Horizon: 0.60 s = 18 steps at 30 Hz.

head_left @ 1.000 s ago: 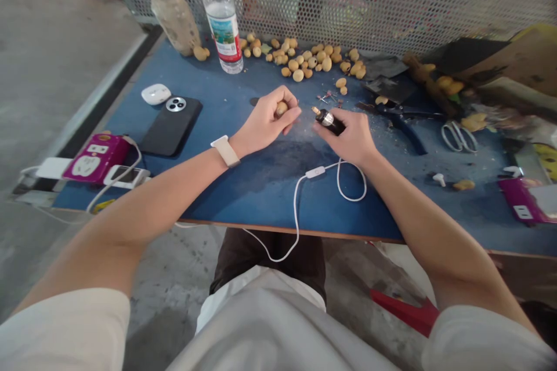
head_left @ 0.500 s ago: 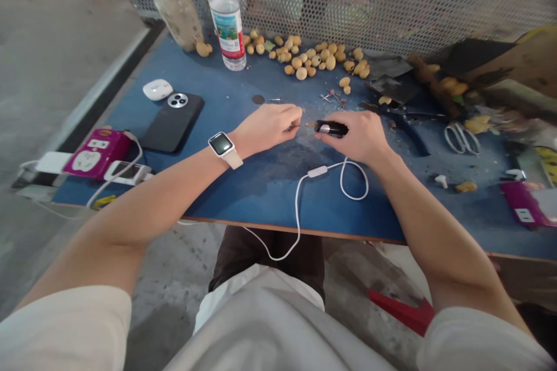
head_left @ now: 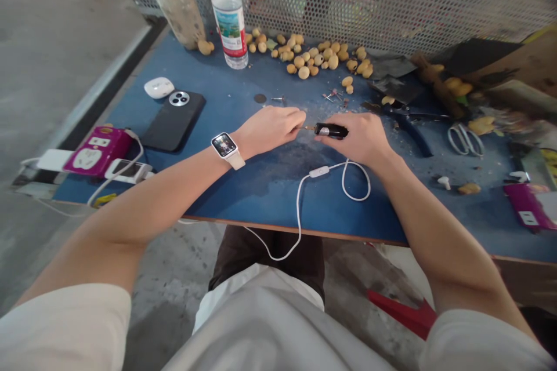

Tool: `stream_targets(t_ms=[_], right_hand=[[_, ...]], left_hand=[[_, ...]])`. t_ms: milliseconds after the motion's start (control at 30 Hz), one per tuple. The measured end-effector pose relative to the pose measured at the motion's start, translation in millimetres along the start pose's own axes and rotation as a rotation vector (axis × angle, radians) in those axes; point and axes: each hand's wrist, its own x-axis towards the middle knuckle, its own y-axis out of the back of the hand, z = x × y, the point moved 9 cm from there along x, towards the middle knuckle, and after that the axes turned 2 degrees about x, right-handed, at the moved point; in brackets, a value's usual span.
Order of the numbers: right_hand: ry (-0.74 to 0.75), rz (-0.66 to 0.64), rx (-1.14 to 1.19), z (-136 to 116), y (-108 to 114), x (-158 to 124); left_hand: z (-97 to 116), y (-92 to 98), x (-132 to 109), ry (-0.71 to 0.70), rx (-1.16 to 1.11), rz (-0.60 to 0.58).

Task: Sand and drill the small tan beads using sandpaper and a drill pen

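Note:
My right hand (head_left: 365, 134) is wrapped round a small black rotary tool (head_left: 333, 130), its metal tip pointing left. From it a white cord with an inline switch (head_left: 319, 171) loops over the blue table (head_left: 243, 194) and down past the front edge. My left hand (head_left: 275, 127) is closed, its fingertips close to the tool's tip; whatever they pinch is too small to make out. On the left wrist sits a white watch (head_left: 224, 145) with its screen lit. Just behind the hands lie several small tool bits (head_left: 334, 96), a thin bit (head_left: 278, 99) and a dark disc (head_left: 260, 98).
Several round tan nuts or fruits (head_left: 303, 72) lie along the perforated metal screen (head_left: 348, 3), beside a water bottle (head_left: 230, 35). On the left are a phone (head_left: 174, 124) and a purple power strip (head_left: 98, 151). Blue-handled pliers (head_left: 413, 133) and scissors (head_left: 465, 140) lie right.
The watch screen has gone from dark to lit. Both hands keep nearly the same pose; the whole view has shifted slightly.

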Motion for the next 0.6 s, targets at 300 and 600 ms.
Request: stream_targets(t_ms=[300,600], right_hand=[[0.012,-0.016,-0.082,-5,0,-2],[0.022,-0.02,-0.071,-5,-4,-1]], left_hand=[[10,-1.6,-1,-0.103,0.167,-0.092],[1,-5.2,-2,-0.074,0.075,-0.082]])
